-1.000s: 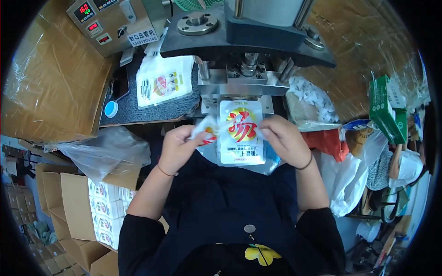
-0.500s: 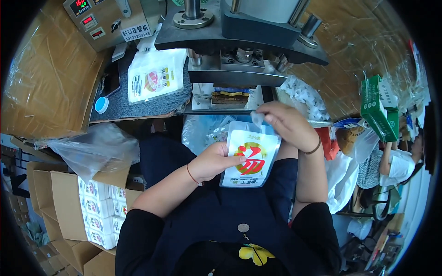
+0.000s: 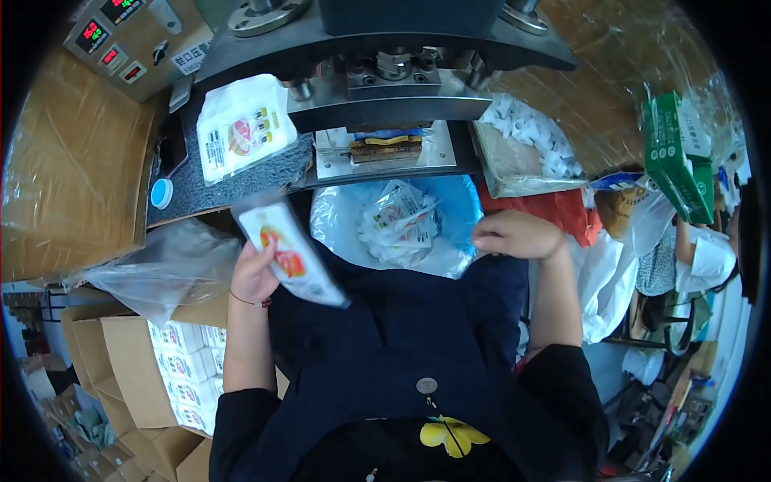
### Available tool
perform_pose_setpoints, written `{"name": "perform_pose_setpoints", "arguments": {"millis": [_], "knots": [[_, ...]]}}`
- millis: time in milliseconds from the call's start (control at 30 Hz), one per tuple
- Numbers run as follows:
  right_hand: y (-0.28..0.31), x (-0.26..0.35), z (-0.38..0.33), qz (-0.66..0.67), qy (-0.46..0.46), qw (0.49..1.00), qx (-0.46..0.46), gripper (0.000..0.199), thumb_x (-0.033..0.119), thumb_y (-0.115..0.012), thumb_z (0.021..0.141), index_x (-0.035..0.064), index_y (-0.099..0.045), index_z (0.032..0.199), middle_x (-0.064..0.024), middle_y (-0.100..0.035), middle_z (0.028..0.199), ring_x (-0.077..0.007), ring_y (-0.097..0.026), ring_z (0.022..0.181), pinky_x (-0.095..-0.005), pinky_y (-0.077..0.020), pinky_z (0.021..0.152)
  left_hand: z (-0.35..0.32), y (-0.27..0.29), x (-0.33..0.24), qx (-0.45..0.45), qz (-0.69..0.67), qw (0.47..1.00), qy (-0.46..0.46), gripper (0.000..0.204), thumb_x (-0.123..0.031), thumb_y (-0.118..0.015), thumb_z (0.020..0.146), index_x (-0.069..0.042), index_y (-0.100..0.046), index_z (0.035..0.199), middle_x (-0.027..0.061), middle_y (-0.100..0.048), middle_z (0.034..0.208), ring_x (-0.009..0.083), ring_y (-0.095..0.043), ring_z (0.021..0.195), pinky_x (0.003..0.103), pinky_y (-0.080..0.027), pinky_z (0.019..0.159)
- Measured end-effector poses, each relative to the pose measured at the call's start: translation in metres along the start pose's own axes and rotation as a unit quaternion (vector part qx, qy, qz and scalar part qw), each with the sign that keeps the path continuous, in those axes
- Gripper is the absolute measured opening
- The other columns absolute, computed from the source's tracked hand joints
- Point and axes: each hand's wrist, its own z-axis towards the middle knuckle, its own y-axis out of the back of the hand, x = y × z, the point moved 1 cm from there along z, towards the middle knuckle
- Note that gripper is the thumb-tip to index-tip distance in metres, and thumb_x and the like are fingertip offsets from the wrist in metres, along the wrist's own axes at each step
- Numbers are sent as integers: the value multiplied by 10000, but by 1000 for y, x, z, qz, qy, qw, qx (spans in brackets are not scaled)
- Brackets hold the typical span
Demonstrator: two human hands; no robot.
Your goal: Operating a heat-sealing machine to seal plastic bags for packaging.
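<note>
My left hand (image 3: 254,277) pinches the side of a flat white pouch (image 3: 291,251) with red and gold print. The pouch is tilted and blurred by motion, left of a bin lined with a blue plastic bag (image 3: 461,207). Inside that bag lie several clear and printed plastic scraps (image 3: 401,221). My right hand (image 3: 522,234) is at the bag's right rim with its fingers curled together, and nothing shows in them. Ahead stands a press (image 3: 389,112) with a metal bar above a wooden block (image 3: 387,150).
A stack of pouches (image 3: 245,132) and a blue cap (image 3: 161,193) lie on the grey mat, left. White plastic pieces (image 3: 534,132) fill a tray at right, near a green box (image 3: 679,161). An open carton (image 3: 132,365) holds packed pouches. Another person (image 3: 703,257) is far right.
My left hand has carried the pouch to the left and tilted it. My right hand has moved down from the pouch's top corner; the translucent piece in its fingers no longer shows. The view has shifted.
</note>
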Motion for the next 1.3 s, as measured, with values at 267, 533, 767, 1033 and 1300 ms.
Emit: {"name": "perform_pose_setpoints", "arguments": {"millis": [267,533,767,1033,1300], "knots": [[-128,-132,213,-224,-164,957,88,396,348,-685,871,56,-701,1139,-164,-713,1117,-341,-675,1055,-418,-518,931,-15,97,49,35,-143,972,181,277,-87,-622,942,-13,-598,1207,181,-654,1086,345,-688,982,568,-523,932],[-158,-127,262,-315,-29,910,-267,462,390,-785,723,96,-699,1069,-144,-659,1139,-331,-650,979,-501,-506,862,-34,111,28,41,-155,966,203,402,-115,-612,963,-2,-547,1344,190,-641,1282,346,-637,1174,527,-478,1017],[-161,-96,244,-280,-78,955,55,326,335,-726,795,88,-678,1002,-164,-655,1070,-317,-670,903,-504,-530,782,-21,58,27,-26,-4,986,166,499,-193,-597,994,-19,-441,1435,156,-574,1371,309,-571,1264,501,-451,1067],[-59,3,106,65,196,940,-271,218,212,-785,798,72,-687,932,-103,-659,907,-240,-667,786,-347,-527,699,16,-54,24,-105,422,898,72,231,-190,-739,908,-1,-700,1035,-2,-673,916,81,-597,833,269,-499,751],[-5,118,16,270,332,815,-391,81,8,-705,872,5,-719,952,-109,-688,1016,-183,-645,942,-298,-517,829,36,-140,39,-12,529,848,-6,264,-235,-756,904,25,-721,932,12,-663,752,49,-543,678,237,-454,618]]}}
